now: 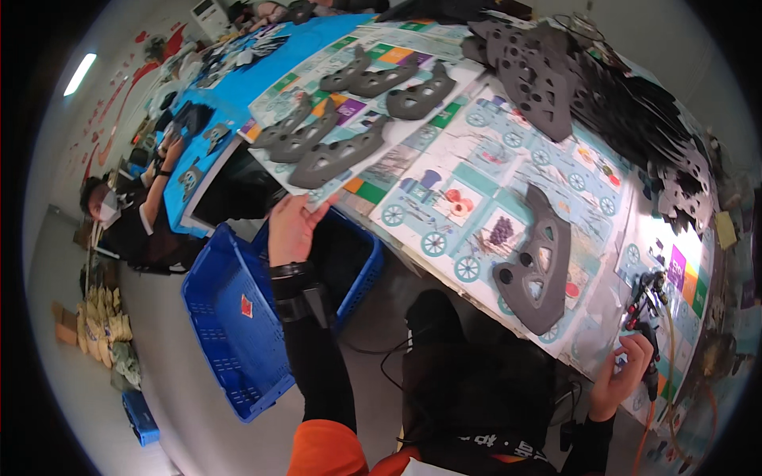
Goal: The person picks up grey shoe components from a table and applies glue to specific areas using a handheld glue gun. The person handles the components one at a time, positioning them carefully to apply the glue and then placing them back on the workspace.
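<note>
My left hand [292, 230] pinches the near corner of a patterned board [278, 168], thumb on top. On that board lie several dark grey moulded pieces with cut-out holes, the nearest curved piece [337, 156] just beyond my fingers. My right hand [623, 375] is at the table's right front edge with fingers curved and apart from the thumb. Just beyond it is a black hand tool [649, 357], seemingly a spray gun, with an orange hose; I see no clear grip on it. Between my hands, one loose grey moulded piece [540, 270] lies on the fruit-and-wagon patterned table cover [432, 202].
Blue plastic crates [238, 309] stand below the table's left edge. Stacked grey and black pieces [540, 79] fill the far right. Another person [135, 214] works at the blue-covered table section [305, 40]. An orange hose [641, 444] hangs at the right.
</note>
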The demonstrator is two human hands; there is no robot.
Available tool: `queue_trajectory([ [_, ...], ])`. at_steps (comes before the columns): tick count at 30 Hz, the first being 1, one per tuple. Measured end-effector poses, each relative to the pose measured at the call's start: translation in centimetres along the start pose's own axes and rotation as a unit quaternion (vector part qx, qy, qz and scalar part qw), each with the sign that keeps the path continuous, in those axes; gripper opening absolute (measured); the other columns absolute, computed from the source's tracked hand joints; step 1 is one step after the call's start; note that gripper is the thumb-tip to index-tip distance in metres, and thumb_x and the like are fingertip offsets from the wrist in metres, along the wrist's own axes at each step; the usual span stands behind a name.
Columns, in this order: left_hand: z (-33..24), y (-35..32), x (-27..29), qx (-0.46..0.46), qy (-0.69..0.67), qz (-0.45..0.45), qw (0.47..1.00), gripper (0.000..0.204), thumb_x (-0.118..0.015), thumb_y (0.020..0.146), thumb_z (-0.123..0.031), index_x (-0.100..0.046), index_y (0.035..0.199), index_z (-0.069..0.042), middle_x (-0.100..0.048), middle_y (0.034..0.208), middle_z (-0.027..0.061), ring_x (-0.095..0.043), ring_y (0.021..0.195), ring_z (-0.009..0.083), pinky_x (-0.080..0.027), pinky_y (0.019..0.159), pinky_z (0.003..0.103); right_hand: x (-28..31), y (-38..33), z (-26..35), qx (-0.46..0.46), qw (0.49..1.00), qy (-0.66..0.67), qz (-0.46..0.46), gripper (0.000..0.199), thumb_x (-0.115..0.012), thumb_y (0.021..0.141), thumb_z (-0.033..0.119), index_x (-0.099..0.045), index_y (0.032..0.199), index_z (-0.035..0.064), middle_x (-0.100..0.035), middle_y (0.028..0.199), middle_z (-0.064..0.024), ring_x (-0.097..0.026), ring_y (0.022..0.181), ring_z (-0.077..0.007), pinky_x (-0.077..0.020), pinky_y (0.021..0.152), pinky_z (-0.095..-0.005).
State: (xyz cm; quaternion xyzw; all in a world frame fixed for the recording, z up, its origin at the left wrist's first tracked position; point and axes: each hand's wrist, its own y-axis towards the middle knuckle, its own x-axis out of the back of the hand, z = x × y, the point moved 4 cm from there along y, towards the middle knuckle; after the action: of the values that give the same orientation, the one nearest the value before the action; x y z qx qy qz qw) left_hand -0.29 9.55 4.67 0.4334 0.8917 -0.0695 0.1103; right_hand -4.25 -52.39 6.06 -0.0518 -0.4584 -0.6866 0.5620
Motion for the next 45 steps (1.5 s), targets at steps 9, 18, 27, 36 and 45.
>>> queue_trajectory([
  [9, 4.4, -0.6, -2.7, 0.047, -0.153, 0.035, 0.987, 0.029, -0.053, 0.107, -0.005, -0.056, 0.133, 0.008, -0.07, 0.128, 0.0214, -0.075, 0.112, 0.0389, -0.066, 0.093, 0.037, -0.8, 2.0, 5.2, -0.149, 0.756, 0.6, 0.213, 0.088, -0.066, 0.099, 0.038, -0.029, 0.161, -0.0112, -0.036, 0.162, -0.0346, -0.044, 0.146, -0.047, -0.05, 0.107, -0.0526],
  [18, 4.9, 0.9, -1.9, 0.022, -0.03, -0.012, 0.999, 0.035, -0.052, 0.105, -0.017, -0.056, 0.133, 0.005, -0.076, 0.119, 0.0182, -0.08, 0.09, 0.0296, -0.059, 0.06, 0.029, -2.1, 0.7, 2.9, 0.003, 0.873, 0.454, 0.18, 0.044, -0.062, 0.099, 0.009, -0.054, 0.135, -0.0161, -0.053, 0.14, -0.0323, -0.058, 0.122, -0.0403, -0.05, 0.098, -0.0528],
  [27, 4.6, 0.5, -1.9, 0.027, -0.157, -0.014, 0.987, 0.034, -0.045, 0.112, -0.01, -0.05, 0.143, 0.004, -0.072, 0.13, 0.0201, -0.078, 0.104, 0.036, -0.067, 0.086, 0.038, -2.7, 0.9, 4.6, 0.061, 0.929, 0.331, 0.152, 0.025, -0.063, 0.1, 0.001, -0.062, 0.121, -0.013, -0.066, 0.113, -0.0225, -0.064, 0.1, -0.0332, -0.0519, 0.092, -0.0444],
  [36, 7.9, 2.1, 1.4, -0.117, -0.206, 0.039, 0.971, 0.014, -0.061, 0.101, 0.0, -0.062, 0.114, -0.004, -0.069, 0.121, 0.0151, -0.07, 0.106, 0.0301, -0.061, 0.097, 0.051, -2.4, 0.4, 1.1, 0.067, 0.976, 0.168, 0.121, 0.024, -0.061, 0.089, 0.009, -0.062, 0.11, -0.0032, -0.058, 0.109, -0.0157, -0.057, 0.102, -0.0284, -0.0447, 0.093, -0.0374],
  [45, -0.1, 5.8, 0.9, -0.098, -0.125, -0.014, 0.987, 0.033, -0.052, 0.109, 0.0, -0.054, 0.141, 0.003, -0.066, 0.137, 0.016, -0.072, 0.117, 0.0375, -0.066, 0.092, 0.034, -1.8, 1.5, 2.2, 0.046, 0.994, 0.081, 0.058, 0.03, -0.057, 0.069, -0.014, -0.063, 0.095, -0.0014, -0.06, 0.095, -0.017, -0.059, 0.091, -0.034, -0.0477, 0.084, -0.0406],
])
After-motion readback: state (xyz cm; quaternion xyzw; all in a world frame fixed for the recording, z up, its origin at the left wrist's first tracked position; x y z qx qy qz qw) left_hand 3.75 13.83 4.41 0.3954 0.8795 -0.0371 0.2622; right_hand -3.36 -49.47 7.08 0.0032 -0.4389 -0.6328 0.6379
